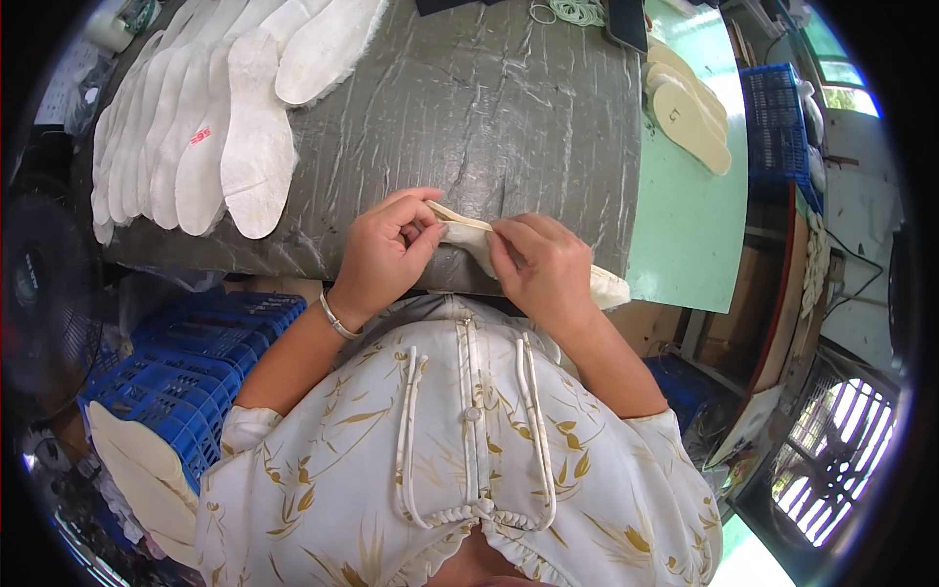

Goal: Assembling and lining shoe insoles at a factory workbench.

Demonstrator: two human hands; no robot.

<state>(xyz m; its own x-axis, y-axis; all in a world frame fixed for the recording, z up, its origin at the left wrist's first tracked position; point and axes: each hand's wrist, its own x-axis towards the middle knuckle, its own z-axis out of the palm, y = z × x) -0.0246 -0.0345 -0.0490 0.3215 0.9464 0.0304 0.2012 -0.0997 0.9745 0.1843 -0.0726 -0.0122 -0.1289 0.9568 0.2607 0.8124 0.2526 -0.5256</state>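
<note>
Both my hands pinch the edge of a white fluffy insole (468,236) with a cream underside, at the near edge of the dark table. My left hand (391,245), with a silver bracelet at the wrist, has thumb and fingers closed on its left end. My right hand (544,266) grips it near the middle. The insole's other end (608,288) sticks out beyond my right hand. Part of it is hidden behind the fingers. A row of overlapping white fleecy insoles (256,137) lies at the far left; one bears a red mark.
The table (411,127) has a wrinkled dark cover. Cream insole pieces (690,122) lie on the green surface (675,235) to its right. Blue crates (196,357) stand below left, near a fan (44,284). Another blue crate (773,127) is at the far right. Pale cord (577,10) lies at the back.
</note>
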